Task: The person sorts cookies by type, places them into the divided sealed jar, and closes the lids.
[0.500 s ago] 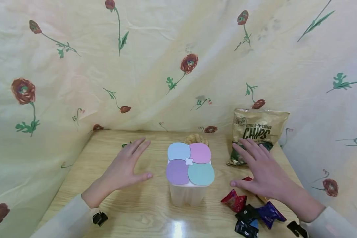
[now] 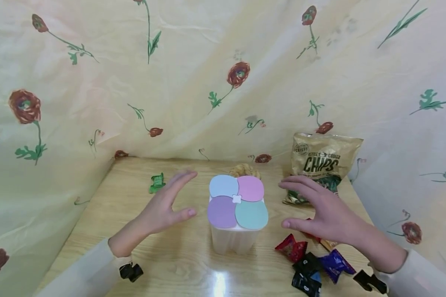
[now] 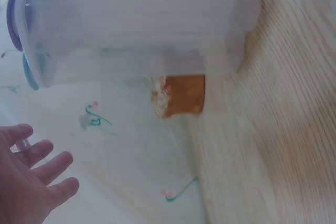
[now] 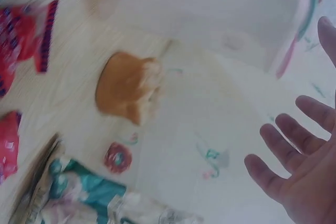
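A translucent storage container [image 2: 233, 240] stands upright mid-table. Its lid has four coloured flaps: blue [image 2: 223, 186], pink [image 2: 251, 188], purple [image 2: 221, 212] and teal [image 2: 252, 215]. My left hand [image 2: 162, 209] is held to its left, thumb and fingers spread, apart from it and holding nothing. On the other side my right hand [image 2: 328, 212] faces it likewise, empty, partly in front of a gold and green chips bag [image 2: 321, 165]. In the left wrist view the container [image 3: 131, 30] lies beyond the left hand's fingers [image 3: 50, 169].
Behind the container sits a brown-sided lump with a pale, crumbly top [image 2: 245, 170]. A green wrapped piece [image 2: 157, 182] lies at the back left. Red [image 2: 291, 248], black [image 2: 307, 265] and purple [image 2: 336, 265] wrapped sweets lie front right. A flowered cloth [image 2: 186, 82] hangs behind the table.
Both hands have moved inward, nearer the container's sides. The green wrapped piece, mostly hidden behind the left hand before, now shows. The head view has tilted slightly downward.
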Available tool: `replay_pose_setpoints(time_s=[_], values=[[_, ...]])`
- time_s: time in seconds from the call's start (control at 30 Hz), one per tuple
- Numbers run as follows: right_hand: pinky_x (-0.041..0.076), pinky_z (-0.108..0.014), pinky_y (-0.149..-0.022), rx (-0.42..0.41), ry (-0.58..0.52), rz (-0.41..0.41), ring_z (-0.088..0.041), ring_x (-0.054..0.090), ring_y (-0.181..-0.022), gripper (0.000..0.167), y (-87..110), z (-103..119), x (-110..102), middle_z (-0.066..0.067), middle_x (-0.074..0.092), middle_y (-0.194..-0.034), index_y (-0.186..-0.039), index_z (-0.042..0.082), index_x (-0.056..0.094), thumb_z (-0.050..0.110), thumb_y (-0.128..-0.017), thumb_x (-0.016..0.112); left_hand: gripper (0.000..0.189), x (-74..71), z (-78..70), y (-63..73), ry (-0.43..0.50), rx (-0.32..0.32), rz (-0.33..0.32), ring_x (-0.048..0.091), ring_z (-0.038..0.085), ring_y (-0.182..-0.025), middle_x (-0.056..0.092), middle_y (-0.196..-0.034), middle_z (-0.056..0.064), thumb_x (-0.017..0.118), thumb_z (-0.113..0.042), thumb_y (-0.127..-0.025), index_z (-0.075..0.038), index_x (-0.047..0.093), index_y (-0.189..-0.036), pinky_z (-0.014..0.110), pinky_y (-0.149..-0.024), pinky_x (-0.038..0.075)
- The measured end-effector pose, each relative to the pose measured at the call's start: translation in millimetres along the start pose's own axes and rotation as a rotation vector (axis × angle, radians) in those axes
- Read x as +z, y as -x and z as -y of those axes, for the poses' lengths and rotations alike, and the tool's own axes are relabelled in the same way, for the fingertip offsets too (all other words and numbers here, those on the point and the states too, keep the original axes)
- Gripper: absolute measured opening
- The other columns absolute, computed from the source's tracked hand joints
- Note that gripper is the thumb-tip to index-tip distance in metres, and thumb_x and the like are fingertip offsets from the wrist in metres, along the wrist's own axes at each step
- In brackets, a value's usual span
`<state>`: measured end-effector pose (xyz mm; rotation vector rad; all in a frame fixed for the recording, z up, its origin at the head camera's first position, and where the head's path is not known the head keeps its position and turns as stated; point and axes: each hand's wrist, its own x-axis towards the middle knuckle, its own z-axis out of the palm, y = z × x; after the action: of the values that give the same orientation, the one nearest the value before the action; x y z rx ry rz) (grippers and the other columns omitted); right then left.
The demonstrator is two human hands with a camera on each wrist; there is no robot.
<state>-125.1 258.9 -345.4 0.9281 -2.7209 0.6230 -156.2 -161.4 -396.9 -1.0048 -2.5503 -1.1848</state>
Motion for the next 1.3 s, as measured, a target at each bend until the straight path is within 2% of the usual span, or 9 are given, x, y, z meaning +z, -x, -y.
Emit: replay_pose_setpoints(time_s=[0.13, 0.27, 0.5, 0.7, 0.9, 1.07, 1.3], values=[[0.053, -0.051, -0.094, -0.039, -0.077, -0.004, -0.02, 0.059, -0.127, 0.075, -4.9, 12, -4, 0.006, 0.057, -0.143, -0.143, 0.026, 0.058, 0.04, -0.077, 0.091, 0.08, 4.8, -8.8, -4.3, 0.116, -0.006, 0.025, 0.046, 0.03, -0.14, 0.043, -0.158, 0.005, 0.068, -0.053, -0.091, -0.02, 0.038, -0.158, 0.068, -0.107, 0.039], [0.056, -0.046, -0.094, -0.067, -0.126, 0.002, -0.014, 0.06, -0.125, 0.071, -9.4, 22, -3, 0.01, 0.06, -0.139, -0.139, 0.026, 0.061, 0.04, -0.076, 0.091, 0.083, 10.3, -15.0, -7.6, 0.17, -0.015, 0.03, 0.046, 0.028, -0.139, 0.04, -0.159, 0.003, 0.069, -0.054, -0.089, -0.022, 0.038, -0.158, 0.066, -0.108, 0.039], [0.055, -0.033, -0.096, -0.148, -0.262, 0.042, -0.009, 0.06, -0.123, 0.058, -15.5, 34, 5, 0.013, 0.061, -0.133, -0.135, 0.024, 0.064, 0.031, -0.083, 0.088, 0.088, 16.8, -22.5, -15.6, 0.248, -0.032, 0.045, 0.044, 0.028, -0.141, 0.034, -0.162, 0.002, 0.072, -0.059, -0.086, -0.023, 0.037, -0.159, 0.064, -0.112, 0.036], [0.054, -0.03, -0.096, -0.174, -0.274, 0.031, -0.011, 0.06, -0.123, 0.056, -15.3, 38, 14, 0.012, 0.061, -0.132, -0.133, 0.024, 0.066, 0.033, -0.082, 0.088, 0.093, 22.9, -27.9, -20.8, 0.251, -0.048, 0.051, 0.043, 0.025, -0.142, 0.032, -0.162, -0.001, 0.075, -0.062, -0.083, -0.022, 0.037, -0.158, 0.062, -0.111, 0.038], [0.052, -0.026, -0.099, -0.181, -0.271, 0.024, -0.012, 0.06, -0.122, 0.056, -14.4, 40, 21, 0.011, 0.061, -0.132, -0.131, 0.024, 0.066, 0.037, -0.081, 0.088, 0.097, 27.2, -32.7, -23.0, 0.234, -0.1, 0.074, 0.037, 0.027, -0.145, 0.031, -0.163, 0.001, 0.081, -0.052, -0.079, -0.023, 0.035, -0.16, 0.064, -0.111, 0.038], [0.054, -0.026, -0.096, -0.176, -0.265, 0.008, -0.01, 0.061, -0.12, 0.052, -13.9, 42, 24, 0.011, 0.061, -0.13, -0.128, 0.026, 0.067, 0.037, -0.081, 0.088, 0.1, 29.2, -37.8, -23.5, 0.222, -0.142, 0.095, 0.038, 0.029, -0.145, 0.029, -0.164, -0.001, 0.084, -0.046, -0.078, -0.023, 0.033, -0.161, 0.066, -0.109, 0.039], [0.054, -0.022, -0.092, -0.165, -0.278, -0.008, -0.009, 0.06, -0.117, 0.045, -13.5, 42, 27, 0.011, 0.061, -0.129, -0.124, 0.028, 0.069, 0.032, -0.083, 0.087, 0.102, 32.0, -39.1, -23.1, 0.222, -0.155, 0.102, 0.039, 0.029, -0.144, 0.03, -0.163, 0.0, 0.085, -0.045, -0.078, -0.019, 0.032, -0.161, 0.063, -0.11, 0.04]])
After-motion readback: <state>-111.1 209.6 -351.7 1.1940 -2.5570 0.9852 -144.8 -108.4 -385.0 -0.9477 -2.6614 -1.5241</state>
